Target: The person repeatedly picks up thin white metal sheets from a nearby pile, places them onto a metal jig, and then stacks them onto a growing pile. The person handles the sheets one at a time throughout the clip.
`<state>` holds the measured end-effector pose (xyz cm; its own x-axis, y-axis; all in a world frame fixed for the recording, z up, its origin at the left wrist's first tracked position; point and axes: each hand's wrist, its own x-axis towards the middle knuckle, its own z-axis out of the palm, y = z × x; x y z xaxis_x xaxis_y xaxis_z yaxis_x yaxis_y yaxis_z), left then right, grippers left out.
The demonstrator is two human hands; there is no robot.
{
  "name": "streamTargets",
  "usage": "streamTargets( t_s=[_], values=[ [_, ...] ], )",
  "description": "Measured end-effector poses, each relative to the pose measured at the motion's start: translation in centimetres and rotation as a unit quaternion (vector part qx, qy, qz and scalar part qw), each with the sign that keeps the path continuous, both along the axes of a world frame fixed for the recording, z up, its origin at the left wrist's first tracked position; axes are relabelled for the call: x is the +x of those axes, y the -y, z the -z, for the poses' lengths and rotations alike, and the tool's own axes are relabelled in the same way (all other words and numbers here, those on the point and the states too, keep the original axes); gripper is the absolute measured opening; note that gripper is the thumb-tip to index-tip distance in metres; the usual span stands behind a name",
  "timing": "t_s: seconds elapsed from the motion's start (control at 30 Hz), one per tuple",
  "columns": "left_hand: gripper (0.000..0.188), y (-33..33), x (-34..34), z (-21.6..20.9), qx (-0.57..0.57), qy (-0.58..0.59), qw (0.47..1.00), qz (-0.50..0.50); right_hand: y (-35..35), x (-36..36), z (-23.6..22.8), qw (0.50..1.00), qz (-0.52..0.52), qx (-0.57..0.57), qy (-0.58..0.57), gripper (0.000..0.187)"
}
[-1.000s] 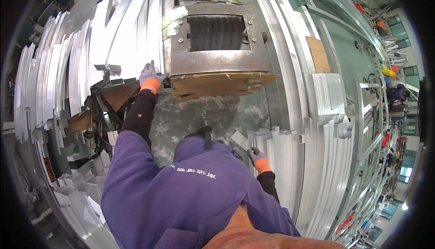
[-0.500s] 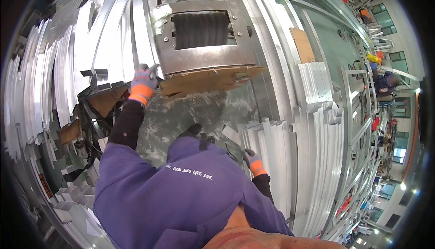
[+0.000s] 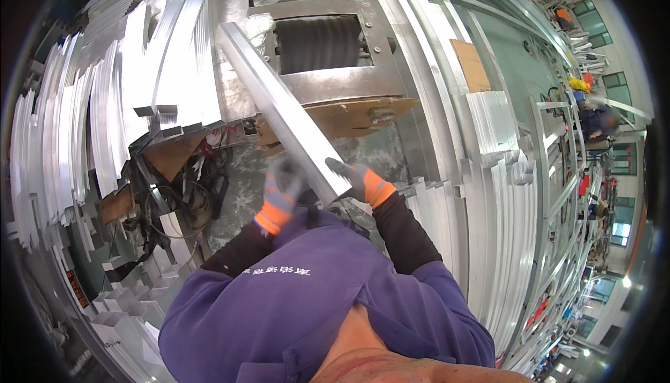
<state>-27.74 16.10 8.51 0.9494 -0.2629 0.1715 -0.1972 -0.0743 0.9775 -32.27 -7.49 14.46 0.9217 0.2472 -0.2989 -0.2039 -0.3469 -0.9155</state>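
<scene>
A long silver aluminium profile (image 3: 285, 114) slants from the metal machine table down toward my body. My right hand (image 3: 357, 180), in a grey glove with an orange cuff, is closed around its near end, thumb on top. At the left side of that end is my left hand (image 3: 279, 184), gloved alike and blurred by motion; whether its fingers touch the profile I cannot tell. The profile's far end lies left of the machine's framed opening (image 3: 321, 84), which shows a dark ridged roller (image 3: 317, 41).
Stacked silver profiles (image 3: 178, 55) lie at the left, and more profiles (image 3: 488, 222) stand close at my right. Torn cardboard (image 3: 342, 118) hangs along the machine's front edge. Cables (image 3: 188, 205) and offcuts clutter the lower left. Another person (image 3: 597, 121) is far right.
The profile has swung out from beside the machine opening, its near end now by my body. My right hand left the right-hand stack and gripped it; my left hand moved nearer to me.
</scene>
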Motion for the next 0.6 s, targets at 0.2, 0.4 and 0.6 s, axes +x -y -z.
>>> streamTargets(
  t_s=[0.2, 0.4, 0.6],
  values=[
    [0.076, 2.8, 13.3, 0.2, -0.255, -0.405, 0.871, -0.114, -2.2, -1.6, -0.5, 0.964, 0.165, 0.089, -0.191, 0.064],
    [0.074, 8.3, 14.6, 4.6, -0.314, -0.386, 0.865, -0.062, 0.5, -5.1, 2.9, 0.967, 0.227, -0.014, -0.113, 0.069],
    [0.111, 16.0, 13.3, 5.6, -0.225, -0.373, 0.9, 0.009, 1.2, -9.2, 3.3, 0.94, 0.324, -0.031, -0.102, 0.064]
  ],
)
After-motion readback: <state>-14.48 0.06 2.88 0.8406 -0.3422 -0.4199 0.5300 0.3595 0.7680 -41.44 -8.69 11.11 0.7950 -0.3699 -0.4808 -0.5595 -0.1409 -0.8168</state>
